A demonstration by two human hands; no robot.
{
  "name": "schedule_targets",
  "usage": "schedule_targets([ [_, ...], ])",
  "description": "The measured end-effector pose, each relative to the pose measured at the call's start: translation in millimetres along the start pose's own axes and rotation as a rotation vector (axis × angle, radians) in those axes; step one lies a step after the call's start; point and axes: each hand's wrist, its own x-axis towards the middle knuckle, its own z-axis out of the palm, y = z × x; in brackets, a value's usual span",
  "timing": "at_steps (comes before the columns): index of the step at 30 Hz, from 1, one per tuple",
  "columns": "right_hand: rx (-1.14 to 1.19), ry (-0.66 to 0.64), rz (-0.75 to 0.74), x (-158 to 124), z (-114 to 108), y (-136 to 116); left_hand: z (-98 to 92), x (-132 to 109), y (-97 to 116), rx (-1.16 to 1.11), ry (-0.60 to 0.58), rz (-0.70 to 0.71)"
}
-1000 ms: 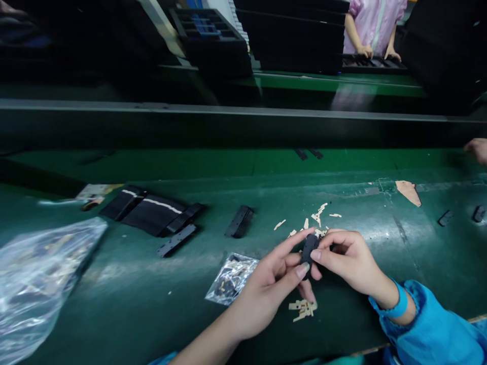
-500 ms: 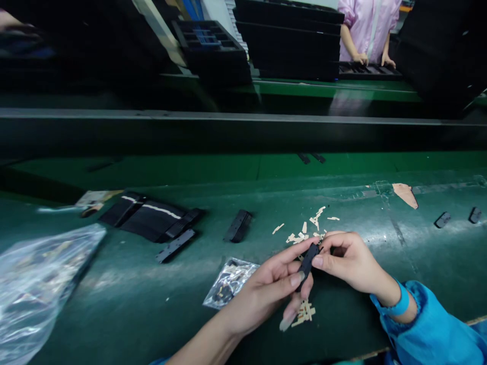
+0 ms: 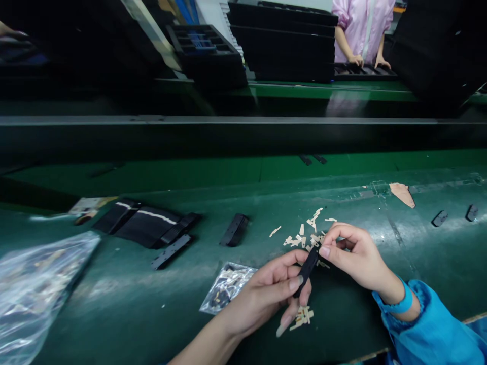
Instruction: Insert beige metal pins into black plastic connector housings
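Being pinched only at its ends by the closed grips of left hand (image 3: 266,293) and right hand (image 3: 357,256), the black strip (image 3: 307,266) could have been dropped among tan scraps (image 3: 303,316) beside it.

On your green table (image 3: 125,314), a flat black pouch with a white stripe (image 3: 146,225) is lying near a short black plastic bar (image 3: 235,229). A small clear bag of parts (image 3: 227,286) is sitting nearer you. Far across, a person in a pink coat (image 3: 361,25) is standing at a black compartment tray (image 3: 365,71).
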Motion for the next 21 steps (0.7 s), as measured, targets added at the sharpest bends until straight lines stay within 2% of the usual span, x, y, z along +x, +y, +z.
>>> schedule_targets([
  [11,-0.01,-0.02,0.01,-0.8,1.3,-1.0,-2.0,-1.7,-1.4,-0.001,-0.013,-0.039],
  [15,0.023,-0.073,0.057,0.2,2.1,2.0,-2.0,-2.5,-0.6,0.031,-0.004,-0.086],
  [18,0.035,-0.091,0.1,2.1,1.9,6.4,-2.2,-1.1,2.9,0.018,-0.034,-0.138],
  [21,-0.007,-0.087,0.075,2.6,2.4,7.2,-2.5,1.3,6.3,-0.042,-0.06,-0.158],
])
